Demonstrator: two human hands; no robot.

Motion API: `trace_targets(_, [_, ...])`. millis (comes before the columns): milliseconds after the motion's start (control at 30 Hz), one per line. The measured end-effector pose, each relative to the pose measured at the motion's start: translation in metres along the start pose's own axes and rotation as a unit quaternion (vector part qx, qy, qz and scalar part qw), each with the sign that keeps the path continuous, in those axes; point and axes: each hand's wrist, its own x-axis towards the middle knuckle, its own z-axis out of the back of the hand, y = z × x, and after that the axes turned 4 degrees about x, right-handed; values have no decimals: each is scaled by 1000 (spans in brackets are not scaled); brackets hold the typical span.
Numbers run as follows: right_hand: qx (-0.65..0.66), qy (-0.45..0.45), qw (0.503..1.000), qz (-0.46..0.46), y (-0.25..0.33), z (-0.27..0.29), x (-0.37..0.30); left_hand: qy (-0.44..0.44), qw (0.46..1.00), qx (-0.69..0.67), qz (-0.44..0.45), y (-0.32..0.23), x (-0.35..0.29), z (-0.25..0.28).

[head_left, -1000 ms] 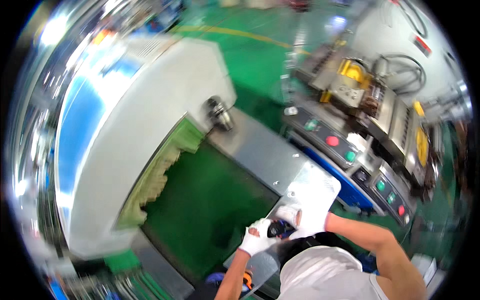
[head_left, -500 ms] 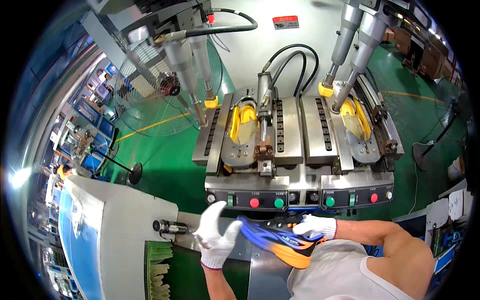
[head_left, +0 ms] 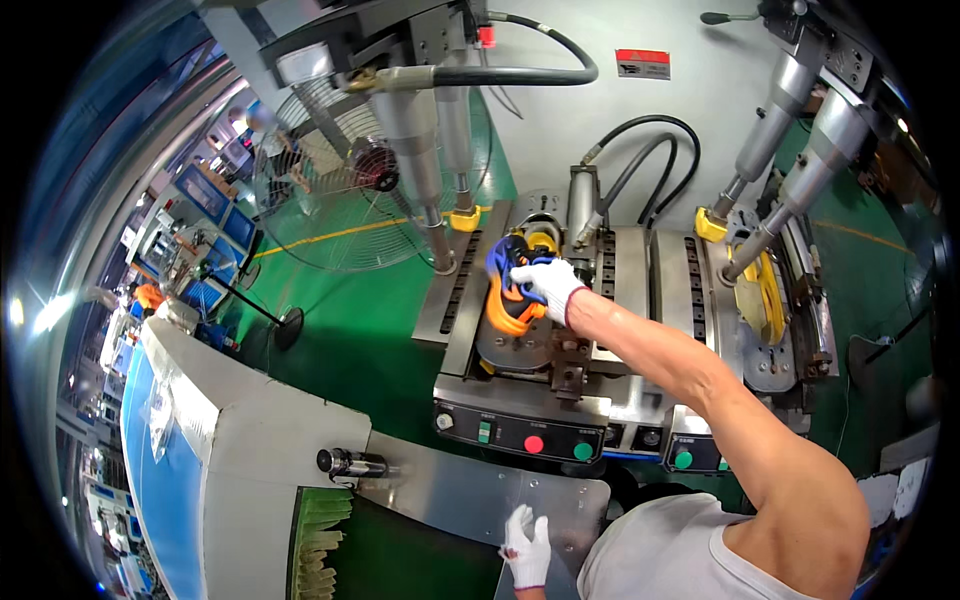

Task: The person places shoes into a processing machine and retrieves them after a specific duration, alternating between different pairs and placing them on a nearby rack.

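Counts at the press [head_left: 560,330]

Two gloved hands: the right hand [head_left: 548,282] on the one blue-and-orange shoe [head_left: 512,285] at the press's left station, the left hand [head_left: 527,545] on the one steel plate [head_left: 470,495] in front of the press. One yellow sole [head_left: 760,292] at its right station. Four buttons on its front panel: one red button [head_left: 534,444] and three green buttons [head_left: 583,451]. Four cylinders [head_left: 410,120] stand above it. One fan [head_left: 340,185] to its left.
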Motion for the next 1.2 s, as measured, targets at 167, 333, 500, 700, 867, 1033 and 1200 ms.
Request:
trace_targets(167, [-703,-96,698,101,-37,27,141,-52,995,40,76,88,-64,9])
trace_targets(333, [-705,-150,687,90,-68,-6,163,-38,962,171,211,83,-70,21])
trace_targets(500, [-599,-241,755,118,-102,-1,153,-68,989,36,126,105,-11,-7])
trace_targets(700, [-644,-254,705,154,-87,32,160,-41,985,20,164,72,0,-7])
trace_targets(867, [-610,-216,750,138,-85,26,173,-29,959,152,238,103,-66,-17])
trace_targets(1033, [-630,-220,742,60,-68,3,160,-98,933,93,334,88,-128,-28])
trace_targets(1200, [-634,-20,769,76,-40,11,141,-122,898,78,416,129,-195,-46])
